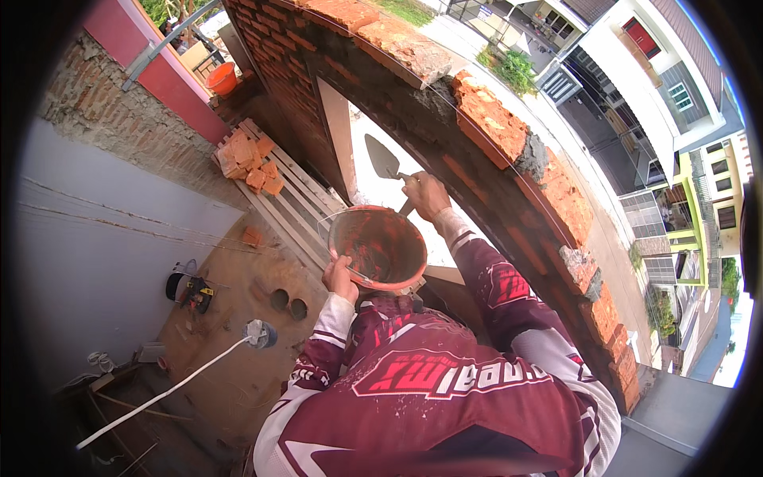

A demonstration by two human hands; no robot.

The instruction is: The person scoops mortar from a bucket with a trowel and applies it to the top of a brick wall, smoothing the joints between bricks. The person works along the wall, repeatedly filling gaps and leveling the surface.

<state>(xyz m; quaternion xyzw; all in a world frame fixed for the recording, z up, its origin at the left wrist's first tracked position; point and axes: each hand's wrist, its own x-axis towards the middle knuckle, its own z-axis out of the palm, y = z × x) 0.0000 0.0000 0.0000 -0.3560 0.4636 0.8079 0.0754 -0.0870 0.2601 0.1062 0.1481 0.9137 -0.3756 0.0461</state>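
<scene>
In my right hand (427, 195) is the handle of a pointed masonry trowel (382, 157), its blade raised in front of a bright opening in the brick wall. Just below it, my left hand (339, 279) grips the near left rim of an orange bucket (413, 248) close to my body. Mortar residue coats the bucket's inside, and its wire handle hangs to the left. Along the top of the wall runs a row of orange bricks (494, 119) with grey mortar lumps (532, 157) between some of them.
A taut string follows the wall's top edge. Ahead on the left, broken bricks (248, 161) lie on a slatted wooden platform (296, 195), with another orange bucket (222, 78) beyond. Far below are a floor with tools (195, 294) and two pipe ends (288, 304). A street lies right.
</scene>
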